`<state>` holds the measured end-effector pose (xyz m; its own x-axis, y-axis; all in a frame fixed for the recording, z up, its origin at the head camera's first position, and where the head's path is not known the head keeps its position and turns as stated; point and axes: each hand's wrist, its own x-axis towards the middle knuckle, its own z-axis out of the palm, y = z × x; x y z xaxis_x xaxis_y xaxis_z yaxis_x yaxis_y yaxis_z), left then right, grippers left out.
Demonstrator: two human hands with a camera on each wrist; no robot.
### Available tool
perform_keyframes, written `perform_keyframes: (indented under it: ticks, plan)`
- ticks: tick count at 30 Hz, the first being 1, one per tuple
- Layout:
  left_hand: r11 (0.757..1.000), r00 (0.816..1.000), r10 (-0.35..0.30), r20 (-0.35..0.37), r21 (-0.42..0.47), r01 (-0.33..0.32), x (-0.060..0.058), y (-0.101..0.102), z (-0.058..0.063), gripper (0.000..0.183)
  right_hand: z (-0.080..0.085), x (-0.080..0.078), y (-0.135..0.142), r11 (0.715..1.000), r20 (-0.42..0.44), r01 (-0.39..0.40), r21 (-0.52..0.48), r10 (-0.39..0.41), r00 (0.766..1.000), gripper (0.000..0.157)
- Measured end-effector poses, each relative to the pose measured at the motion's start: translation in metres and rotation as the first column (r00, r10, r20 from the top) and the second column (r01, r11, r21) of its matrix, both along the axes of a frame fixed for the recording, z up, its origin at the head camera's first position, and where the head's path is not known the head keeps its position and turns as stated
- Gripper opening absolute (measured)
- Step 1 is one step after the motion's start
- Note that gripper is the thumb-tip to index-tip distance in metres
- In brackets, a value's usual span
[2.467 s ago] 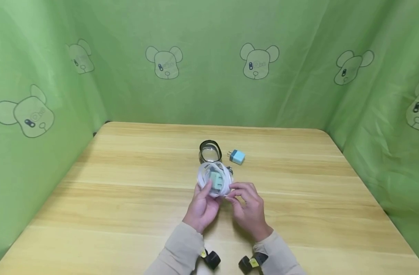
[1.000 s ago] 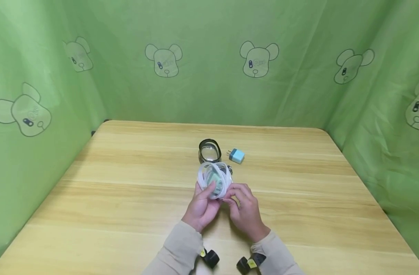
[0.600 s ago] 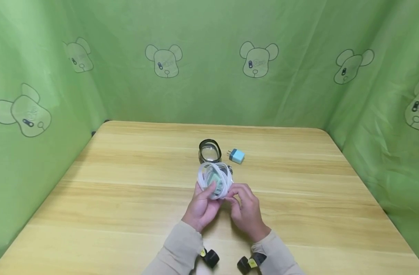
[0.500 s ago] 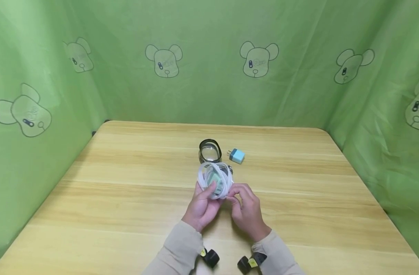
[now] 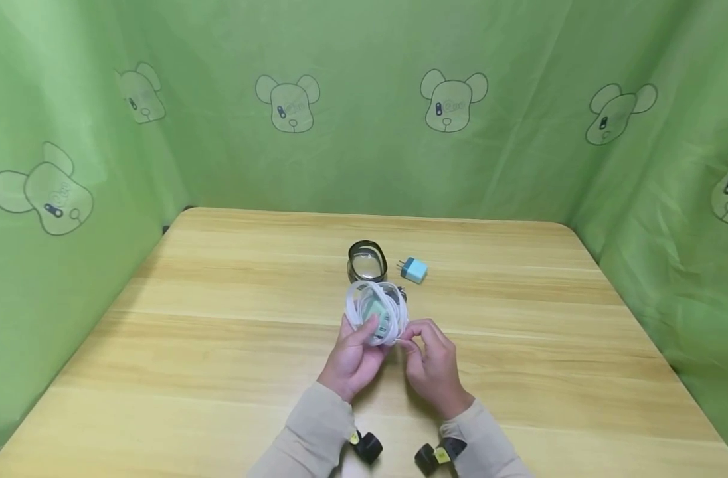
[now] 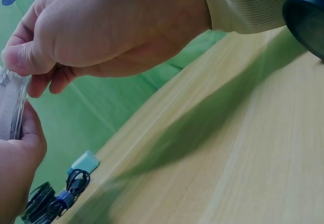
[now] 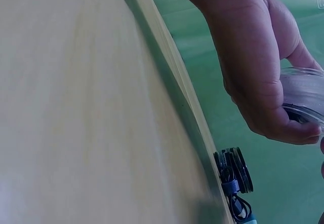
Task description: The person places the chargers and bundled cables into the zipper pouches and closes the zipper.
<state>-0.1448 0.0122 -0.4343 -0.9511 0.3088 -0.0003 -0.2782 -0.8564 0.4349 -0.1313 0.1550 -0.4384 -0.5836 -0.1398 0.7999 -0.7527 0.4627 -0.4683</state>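
Right hand (image 5: 432, 365) pinches the near right edge of the white-rimmed clear case (image 5: 351, 307) between thumb and forefinger, while the left hand (image 5: 353, 358) grips it, thumb over its face, above the table (image 5: 220, 372). Ideally, the left grip should be firm but light, sparing the rim, with the right making small, even pulls. Beyond lie a black-rimmed case (image 5: 367, 279) and a blue plug (image 5: 414, 270).

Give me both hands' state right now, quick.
Left hand: closed, holding the clear round case.
Right hand: closed, pinching at the edge of that same case.
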Motion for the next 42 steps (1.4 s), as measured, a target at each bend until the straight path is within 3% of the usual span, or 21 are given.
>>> perform_keyframes:
  ticks: [12,24,33,42]
  plan:
    - [1.0,1.0,-0.018,0.015,0.003,0.018,-0.0002,0.0015,-0.0017,0.07,-0.0022,0.0012,0.0025,0.999,0.014,0.029,-0.016,-0.029,0.999,0.017]
    - [0.999,0.999,-0.031,0.034,-0.013,0.031,-0.0002,0.0008,-0.0001,0.07,-0.0035,0.0003,0.0019,0.998,-0.009,0.047,-0.035,-0.048,0.999,0.016]
    - [0.999,0.999,-0.045,0.01,-0.011,0.045,-0.0006,0.0001,0.0008,0.072,-0.0037,-0.0009,0.0025,0.996,-0.053,0.07,-0.051,-0.073,0.996,0.017]
    - [0.995,0.997,-0.074,0.025,-0.058,0.075,-0.0004,-0.0006,-0.0003,0.068,-0.0031,-0.0012,0.0022,0.994,-0.076,0.084,-0.077,-0.09,0.993,0.02]
